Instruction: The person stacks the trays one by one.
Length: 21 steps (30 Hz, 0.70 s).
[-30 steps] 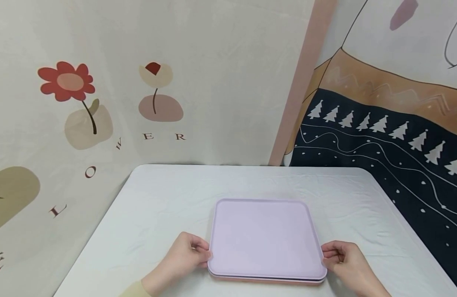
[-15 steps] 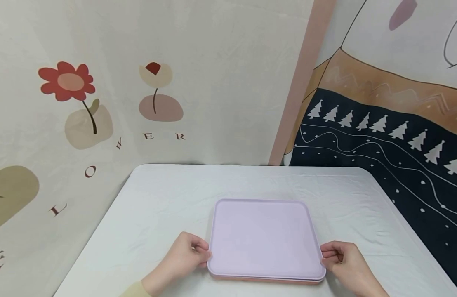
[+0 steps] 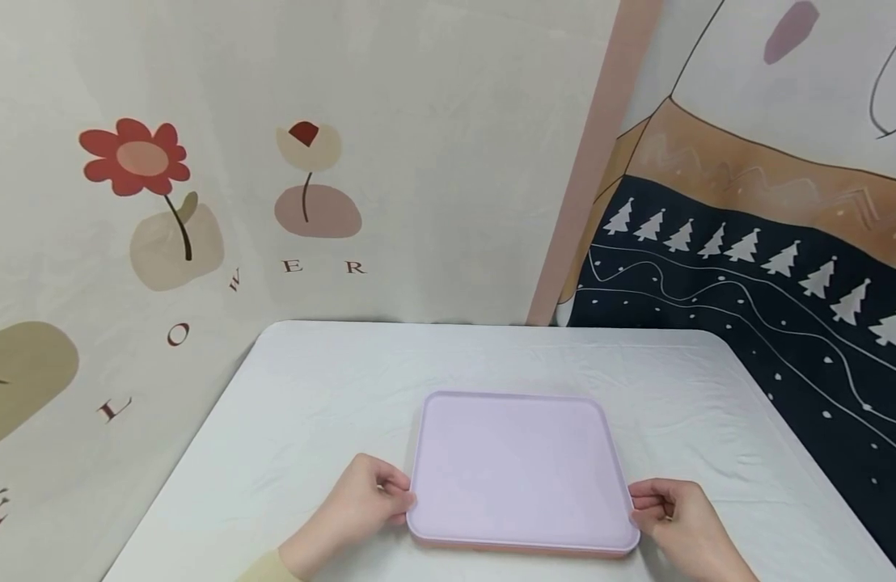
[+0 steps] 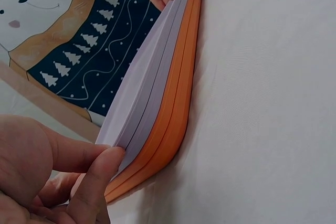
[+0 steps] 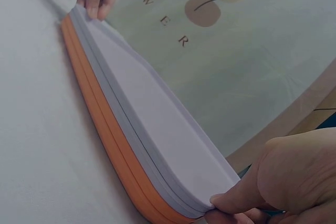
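Note:
A flat lavender tray point(image 3: 521, 469) with rounded corners and a low rim tops a stack on the white table. Both wrist views show another lavender layer directly beneath it and orange trays point(image 4: 178, 114) at the bottom, their edges nearly lined up. My left hand point(image 3: 364, 499) pinches the lavender rim near the front left corner, thumb and forefinger meeting at the edge. At the front right corner, my right hand point(image 3: 677, 517) holds the rim, its thumb on top and fingers below. The stack hides the fingertips underneath.
White cloth covers the table point(image 3: 317, 396) around the stack. Behind it hangs a cream backdrop point(image 3: 448, 162) with printed flowers and letters. A dark tree-patterned cloth point(image 3: 710, 275) borders the right side.
The dark gap under the top tray's front edge has closed, so the lavender trays sit flush. My right hand has shifted slightly toward me, while the left stays in place.

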Each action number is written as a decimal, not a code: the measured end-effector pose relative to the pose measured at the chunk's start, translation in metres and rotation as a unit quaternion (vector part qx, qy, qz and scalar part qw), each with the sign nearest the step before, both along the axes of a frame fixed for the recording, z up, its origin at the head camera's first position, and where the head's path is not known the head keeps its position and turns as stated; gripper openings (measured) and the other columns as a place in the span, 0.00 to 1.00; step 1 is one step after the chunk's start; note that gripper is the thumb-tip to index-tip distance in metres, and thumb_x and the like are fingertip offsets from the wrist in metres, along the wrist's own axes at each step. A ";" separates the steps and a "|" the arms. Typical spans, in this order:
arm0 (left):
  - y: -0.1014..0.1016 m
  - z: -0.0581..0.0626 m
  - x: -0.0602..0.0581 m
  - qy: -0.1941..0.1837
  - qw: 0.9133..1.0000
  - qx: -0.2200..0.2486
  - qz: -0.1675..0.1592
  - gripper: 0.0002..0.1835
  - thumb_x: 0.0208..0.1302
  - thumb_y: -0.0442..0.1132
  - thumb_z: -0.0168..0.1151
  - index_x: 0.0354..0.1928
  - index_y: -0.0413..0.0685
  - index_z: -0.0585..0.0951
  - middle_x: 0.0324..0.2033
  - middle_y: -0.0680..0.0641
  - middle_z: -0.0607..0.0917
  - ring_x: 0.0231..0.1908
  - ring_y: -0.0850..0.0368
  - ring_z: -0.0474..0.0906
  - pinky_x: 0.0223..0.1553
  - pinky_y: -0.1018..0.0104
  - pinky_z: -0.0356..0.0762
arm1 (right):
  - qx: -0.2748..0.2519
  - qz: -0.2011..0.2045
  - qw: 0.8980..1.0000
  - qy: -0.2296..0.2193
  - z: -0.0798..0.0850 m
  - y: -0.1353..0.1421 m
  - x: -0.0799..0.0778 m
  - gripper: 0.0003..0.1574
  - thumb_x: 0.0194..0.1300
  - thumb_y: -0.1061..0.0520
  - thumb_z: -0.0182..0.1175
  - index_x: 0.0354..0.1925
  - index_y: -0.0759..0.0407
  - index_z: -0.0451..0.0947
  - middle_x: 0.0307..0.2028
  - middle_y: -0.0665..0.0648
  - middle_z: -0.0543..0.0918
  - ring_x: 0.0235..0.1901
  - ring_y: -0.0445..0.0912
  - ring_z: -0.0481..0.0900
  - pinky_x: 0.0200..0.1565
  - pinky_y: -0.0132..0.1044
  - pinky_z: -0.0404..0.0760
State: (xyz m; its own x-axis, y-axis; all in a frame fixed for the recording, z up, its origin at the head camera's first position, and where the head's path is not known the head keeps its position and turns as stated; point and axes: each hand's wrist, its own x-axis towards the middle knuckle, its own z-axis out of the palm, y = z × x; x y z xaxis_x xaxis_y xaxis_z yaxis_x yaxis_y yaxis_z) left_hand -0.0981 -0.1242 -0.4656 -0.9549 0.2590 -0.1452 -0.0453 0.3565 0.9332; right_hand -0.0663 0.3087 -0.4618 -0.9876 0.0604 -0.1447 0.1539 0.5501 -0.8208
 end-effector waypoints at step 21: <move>-0.008 0.006 -0.004 0.006 1.000 -0.017 0.007 0.08 0.57 0.30 0.77 0.38 0.34 0.88 0.27 0.47 0.88 0.26 0.52 0.87 0.29 0.62 0.89 | -0.015 -0.030 0.999 -0.023 0.006 0.006 0.004 0.26 0.57 0.76 0.70 0.55 0.78 0.81 0.39 0.57 0.89 0.36 0.46 0.85 0.39 0.32 0.86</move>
